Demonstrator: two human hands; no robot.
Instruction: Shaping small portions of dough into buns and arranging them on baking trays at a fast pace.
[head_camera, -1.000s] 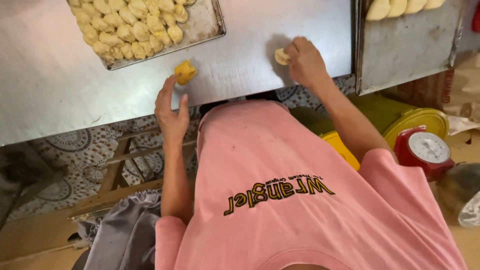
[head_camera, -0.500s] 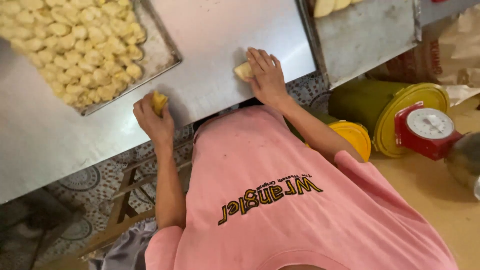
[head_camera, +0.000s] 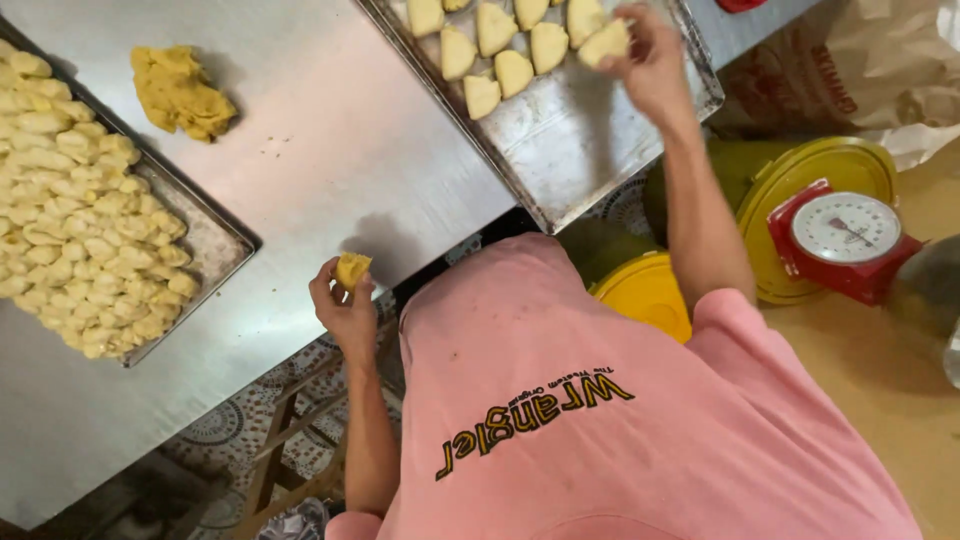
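Our right hand (head_camera: 650, 65), at one o'clock, pinches a folded pastry (head_camera: 605, 42) over the tray (head_camera: 590, 150). Our left hand (head_camera: 345, 312), at eight o'clock, grips a filling lump (head_camera: 352, 270). Setting the pastry down calls for a bare spot.

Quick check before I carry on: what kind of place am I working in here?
Most likely a small bakery or pastry kitchen: a steel table, trays of shaped dough pieces and folded pastries, and a red kitchen scale on the floor.

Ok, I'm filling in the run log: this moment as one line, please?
left hand: holds yellow filling lump at table edge | right hand: holds folded pastry over right tray | left tray: small dough pieces
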